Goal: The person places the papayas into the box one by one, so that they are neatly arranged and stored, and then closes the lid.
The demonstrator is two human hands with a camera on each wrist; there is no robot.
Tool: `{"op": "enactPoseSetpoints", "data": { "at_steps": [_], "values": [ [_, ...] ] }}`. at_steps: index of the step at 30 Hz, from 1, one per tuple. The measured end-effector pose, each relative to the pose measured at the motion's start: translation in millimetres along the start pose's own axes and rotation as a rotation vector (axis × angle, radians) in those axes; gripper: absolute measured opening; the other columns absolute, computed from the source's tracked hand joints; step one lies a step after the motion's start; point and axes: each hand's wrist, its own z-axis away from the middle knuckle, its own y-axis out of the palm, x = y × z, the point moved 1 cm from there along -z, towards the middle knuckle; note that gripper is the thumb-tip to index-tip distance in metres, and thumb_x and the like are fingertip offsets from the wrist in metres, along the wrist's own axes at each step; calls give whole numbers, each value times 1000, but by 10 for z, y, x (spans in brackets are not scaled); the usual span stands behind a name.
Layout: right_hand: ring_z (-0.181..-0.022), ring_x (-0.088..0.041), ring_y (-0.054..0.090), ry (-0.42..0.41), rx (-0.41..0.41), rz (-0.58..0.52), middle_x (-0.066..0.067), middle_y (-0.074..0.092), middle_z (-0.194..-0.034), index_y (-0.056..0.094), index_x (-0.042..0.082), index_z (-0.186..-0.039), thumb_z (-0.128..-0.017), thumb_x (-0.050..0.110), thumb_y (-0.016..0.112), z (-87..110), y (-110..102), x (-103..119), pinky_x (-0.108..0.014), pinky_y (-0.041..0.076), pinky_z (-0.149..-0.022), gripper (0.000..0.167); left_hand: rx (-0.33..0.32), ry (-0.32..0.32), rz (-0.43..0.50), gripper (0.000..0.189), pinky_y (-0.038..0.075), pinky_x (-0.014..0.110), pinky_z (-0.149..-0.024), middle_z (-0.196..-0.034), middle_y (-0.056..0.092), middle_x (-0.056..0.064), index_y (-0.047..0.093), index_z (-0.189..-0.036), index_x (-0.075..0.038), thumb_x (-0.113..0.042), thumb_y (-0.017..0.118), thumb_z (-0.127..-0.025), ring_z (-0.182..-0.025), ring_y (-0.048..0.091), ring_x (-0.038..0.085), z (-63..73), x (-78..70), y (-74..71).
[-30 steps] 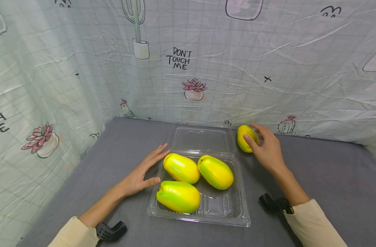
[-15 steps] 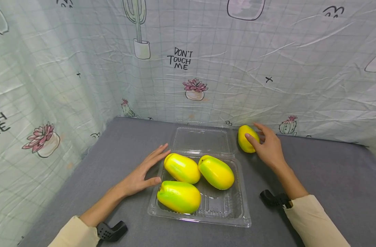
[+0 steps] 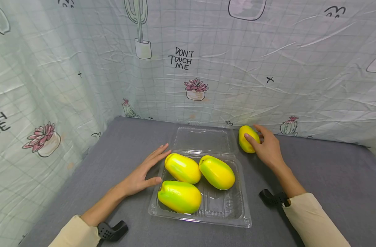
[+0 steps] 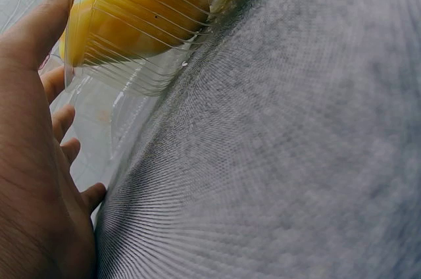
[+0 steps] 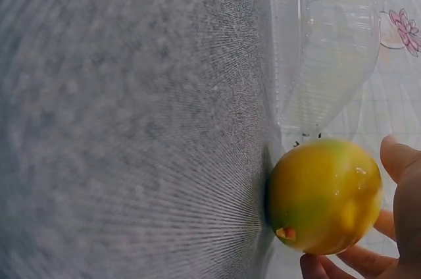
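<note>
A clear plastic clamshell box (image 3: 218, 214) lies unfolded on the grey cloth. Its base holds three yellow-green papayas: a rear left papaya (image 3: 182, 168), a rear right papaya (image 3: 217, 172) and a front left papaya (image 3: 179, 197). My left hand (image 3: 140, 176) rests along the base's left side, fingers spread, thumb at the rim; the left wrist view shows the thumb (image 4: 49, 19) against the clear wall. Beyond the box's right side, another papaya (image 3: 246, 139) lies on the cloth. My right hand (image 3: 268, 147) curves its thumb and fingers around this papaya (image 5: 325, 197).
The box's clear lid (image 3: 203, 140) lies back behind the base, near the curtain. A pale printed curtain (image 3: 221, 68) stands behind and at the left of the grey cloth surface (image 3: 123, 137). In the head view, a black wrist camera (image 3: 112, 231) shows below the left hand.
The head view has shifted very slightly. Both hands stay almost in place, the right hand's fingers moving a little around the outer papaya; the box and the papayas keep their positions.
</note>
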Motion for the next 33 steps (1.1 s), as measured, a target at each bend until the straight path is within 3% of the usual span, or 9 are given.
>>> {"op": "enactPoseSetpoints", "data": {
  "at_steps": [16, 24, 33],
  "values": [
    [-120, -49, 43, 73, 74, 7, -33, 35, -142, 22, 3, -151, -97, 45, 50, 38, -23, 20, -58, 43, -88, 74, 1, 0, -5, 74, 7, 68, -104, -160, 11, 6, 27, -152, -17, -54, 52, -93, -144, 3, 38, -2, 6, -4],
    [-113, -47, 48, 73, 139, 33, -33, 38, -139, 22, 1, -150, -98, 46, 48, 43, -48, 18, -56, 44, -82, 74, -1, 3, 2, 74, 6, 68, -104, -160, 11, 7, 27, -152, -17, -53, 53, -93, -144, 3, 37, -1, 15, -3],
    [-118, -48, 43, 78, 169, 52, -32, 35, -142, 21, 2, -151, -98, 48, 47, 47, -60, 18, -60, 40, -88, 74, 0, 4, 2, 74, 7, 68, -105, -159, 11, 7, 27, -152, -17, -53, 53, -93, -145, 3, 34, -5, 8, -1]
  ]
}}
